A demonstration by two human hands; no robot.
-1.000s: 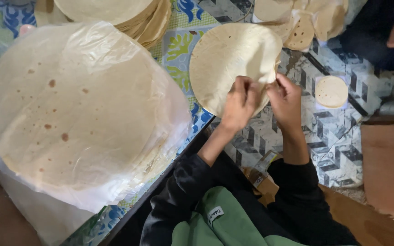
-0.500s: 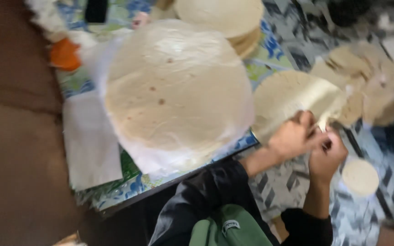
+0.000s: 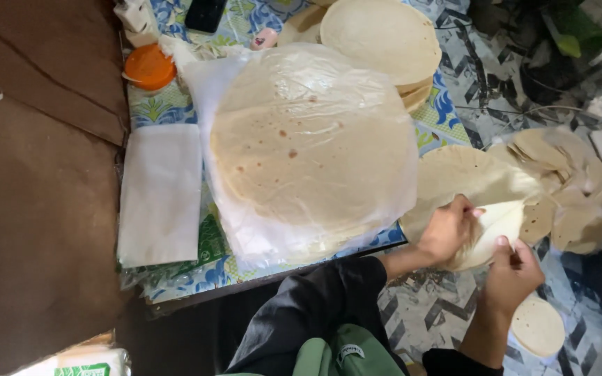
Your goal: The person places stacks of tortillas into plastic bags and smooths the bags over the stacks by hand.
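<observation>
Patterned floor, flatbread (image 3: 479, 191) between fingers (image 3: 469, 212)

Two bare forearms reach forward from dark sleeves, low and right of centre. The left hand (image 3: 449, 233) is curled, knuckles up, fingers pinched closed. The right hand (image 3: 512, 273) sits just beside it, slightly lower, fingers bent and thumb raised, also pinched. Both wrists are nearly straight.
</observation>
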